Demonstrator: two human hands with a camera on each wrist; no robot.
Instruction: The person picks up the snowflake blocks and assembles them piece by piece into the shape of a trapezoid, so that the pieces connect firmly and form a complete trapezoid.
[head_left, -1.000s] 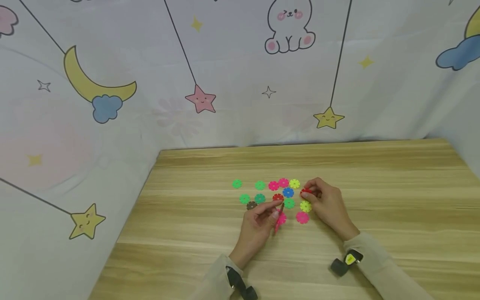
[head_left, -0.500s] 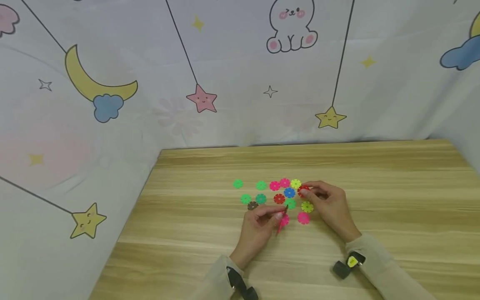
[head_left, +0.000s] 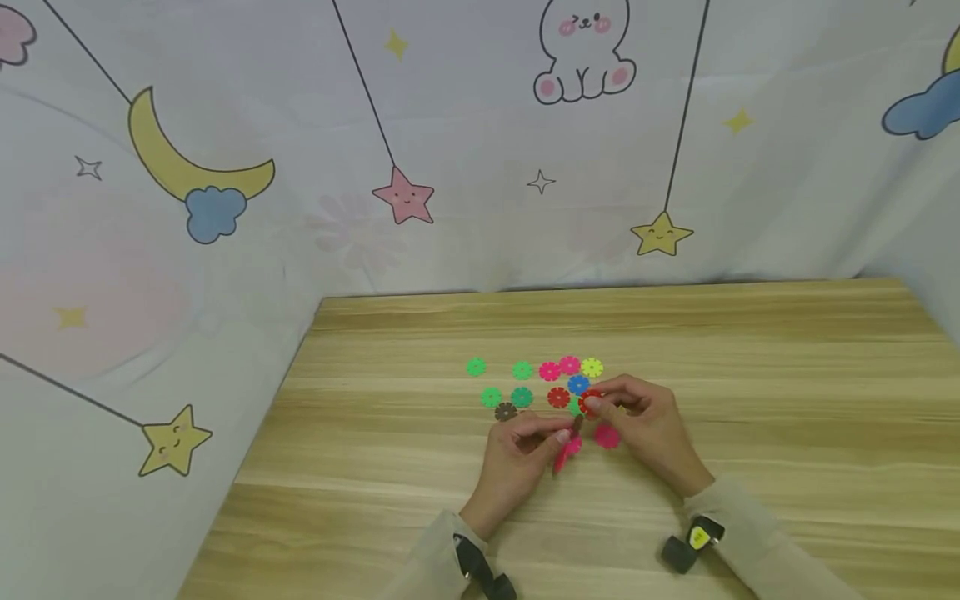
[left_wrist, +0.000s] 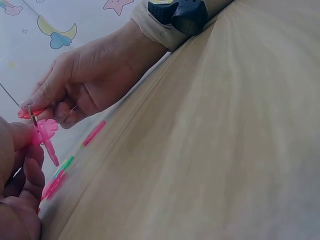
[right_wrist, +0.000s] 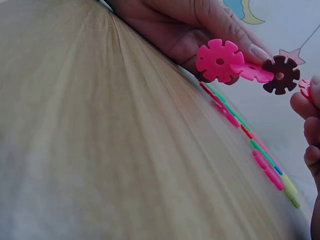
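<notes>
My left hand (head_left: pixel 517 458) pinches a short chain of slotted plastic flower discs between thumb and fingers. In the right wrist view the chain has a pink disc (right_wrist: pixel 210 57), a second pink disc (right_wrist: pixel 256 75) set crosswise and a brown disc (right_wrist: pixel 272 75) at its far end. A red disc (head_left: pixel 587 400) is pinched by my right hand (head_left: pixel 651 425), right beside the brown disc. In the left wrist view the red disc (left_wrist: pixel 30 114) lies at the brown disc's edge. Beneath the hands, a green disc and a pink disc are partly covered.
More flower discs lie flat on the wooden table (head_left: pixel 360 433): a green one (head_left: pixel 476 367), a blue one (head_left: pixel 578 384), a brown one (head_left: pixel 506 412), a yellow one (head_left: pixel 592 367) and a pink one (head_left: pixel 607 436). Behind the table hangs a printed cloth (head_left: pixel 465 250).
My right hand has moved left and toward me with the red disc, up to the brown disc. The left hand has shifted slightly right, its chain turning a little.
</notes>
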